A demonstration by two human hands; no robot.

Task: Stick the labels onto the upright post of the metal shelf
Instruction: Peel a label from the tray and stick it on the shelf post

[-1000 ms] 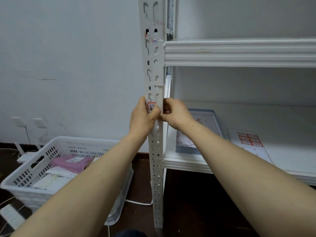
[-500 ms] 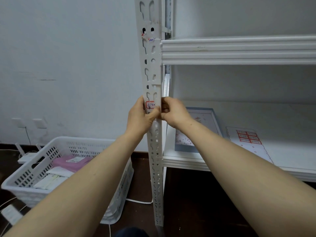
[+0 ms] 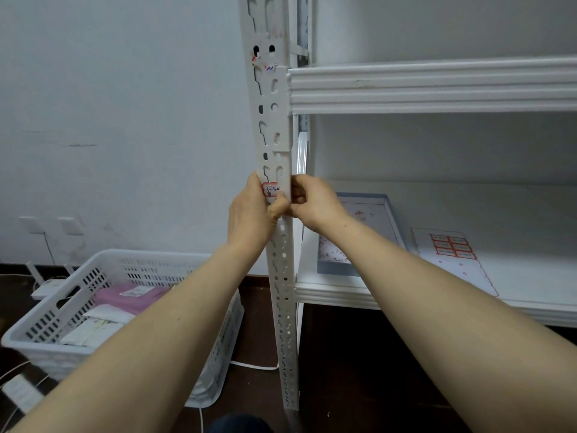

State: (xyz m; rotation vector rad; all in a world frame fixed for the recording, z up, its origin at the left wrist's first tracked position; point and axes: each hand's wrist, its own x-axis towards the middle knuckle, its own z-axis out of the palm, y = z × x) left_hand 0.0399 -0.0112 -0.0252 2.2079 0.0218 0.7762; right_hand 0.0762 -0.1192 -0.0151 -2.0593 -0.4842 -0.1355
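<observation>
Together, left hand and right hand clasp slotted post (red-bordered label).

The red-bordered label on the post bears handwriting (too blurred to read).

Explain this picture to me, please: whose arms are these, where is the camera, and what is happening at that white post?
No machine here: these are a person's two bare arms, filmed by one wide camera worn on the head, looking forward and down. The left hand grips the upright post of a white metal shelf, its thumb lying across the front just under a small red-edged label on the post. The right hand has its fingers curled at the post's right edge beside that label; whether it touches the label I cannot tell. On the lower shelf lie a sheet of labels and a shallow box. A white basket stands on the floor, left.
</observation>
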